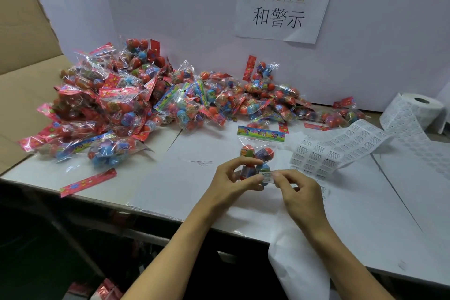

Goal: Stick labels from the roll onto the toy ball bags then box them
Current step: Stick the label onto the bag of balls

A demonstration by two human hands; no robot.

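Note:
A clear toy ball bag (pixel 258 153) with a colourful header card lies on the white table (pixel 170 178) in front of me. My left hand (pixel 233 179) grips its lower end with curled fingers. My right hand (pixel 295 189) pinches a small white label (pixel 266 176) against the bag's bottom. The label roll (pixel 418 109) stands at the right, and its strip of labels (pixel 341 151) runs out toward the bag.
A big heap of toy ball bags (pixel 146 97) covers the table's back and left. An open cardboard box (pixel 26 68) stands at far left. Used backing paper (pixel 299 263) hangs over the front edge. A loose red header card (pixel 89 181) lies near the front.

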